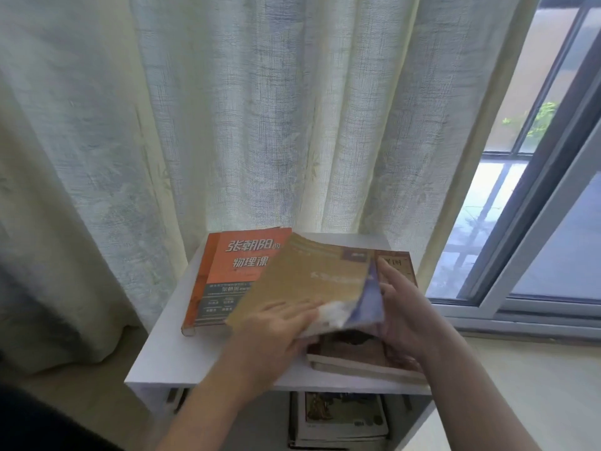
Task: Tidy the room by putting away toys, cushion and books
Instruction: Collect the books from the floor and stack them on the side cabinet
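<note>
Head camera gives me the only view, looking down on a white shelf unit (169, 353) that stands against a pale curtain (227, 109), with a window (520, 190) to the right. My left hand (276, 333) grips the near edge of a tan book (302, 281), its fingers laid over the cover and the rest tucked beneath. The book is blurred and held tilted above the shelf top, with its near corner fanned open to show white pages and a bluish cover. My right hand (403, 314) meets the book's right edge with the thumb pointing up. Its fingers are partly hidden behind the book, so I cannot tell whether it grips or only steadies. An orange book (227, 275) lies flat on the far left part of the shelf top, and the tan book overlaps its right side. Beneath the raised book, on the right part of the top, lies a brown book (357, 356) on another one, reaching the near edge. More books (341, 421) lie stacked flat in the compartment below.
</note>
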Demonstrator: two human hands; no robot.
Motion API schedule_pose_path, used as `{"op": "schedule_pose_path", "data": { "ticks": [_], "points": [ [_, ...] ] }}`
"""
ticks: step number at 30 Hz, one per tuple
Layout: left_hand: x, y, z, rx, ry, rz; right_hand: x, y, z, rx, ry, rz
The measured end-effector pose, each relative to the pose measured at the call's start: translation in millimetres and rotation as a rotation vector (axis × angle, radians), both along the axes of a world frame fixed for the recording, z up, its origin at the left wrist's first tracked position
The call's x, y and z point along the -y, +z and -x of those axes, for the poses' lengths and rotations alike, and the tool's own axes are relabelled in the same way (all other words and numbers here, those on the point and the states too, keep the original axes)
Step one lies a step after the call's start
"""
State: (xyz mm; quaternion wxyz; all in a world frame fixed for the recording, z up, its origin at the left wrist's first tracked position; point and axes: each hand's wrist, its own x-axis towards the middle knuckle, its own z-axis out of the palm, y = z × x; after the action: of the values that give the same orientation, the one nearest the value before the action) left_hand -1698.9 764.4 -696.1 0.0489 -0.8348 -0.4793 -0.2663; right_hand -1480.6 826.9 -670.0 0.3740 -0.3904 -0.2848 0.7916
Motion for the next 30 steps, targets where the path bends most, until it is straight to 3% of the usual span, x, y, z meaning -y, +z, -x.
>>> {"op": "schedule_pose_path", "data": {
  "ticks": [3,6,8,12,15,22,26,30],
  "points": [
    [1.1,-5.2,-16.6,-0.050,-0.142,0.147,-1.5,-1.3,-9.2,0.127,-0.011,0.020],
    [-2.1,-8.2,-19.9,-0.073,-0.139,0.181,-2.8,-3.0,-13.8,0.364,-0.138,-0.051],
    [-2.8,-7.4,-21.3,-0.066,-0.119,0.214,-3.0,-3.3,-15.4,0.425,-0.168,-0.097],
    [-3.5,-7.1,-21.4,-0.025,0.019,0.318,-3.8,-1.6,-27.2,0.457,-0.193,-0.117],
    [-5.8,-9.4,-14.1,0.039,0.235,0.343,-4.3,1.2,-39.7,0.504,-0.203,-0.151],
    [10.4,5.1,-35.5,0.149,0.190,0.293,-3.4,1.3,-44.8,0.982,-0.301,-0.323],
    [6.8,-1.5,-29.0,0.214,0.203,0.177,0.2,4.9,-45.0,1.056,-0.275,-0.396],
    [-4.4,-11.4,-3.5,0.179,0.499,0.167,1.5,6.2,-47.4,1.158,-0.232,-0.421]
  ]
}}
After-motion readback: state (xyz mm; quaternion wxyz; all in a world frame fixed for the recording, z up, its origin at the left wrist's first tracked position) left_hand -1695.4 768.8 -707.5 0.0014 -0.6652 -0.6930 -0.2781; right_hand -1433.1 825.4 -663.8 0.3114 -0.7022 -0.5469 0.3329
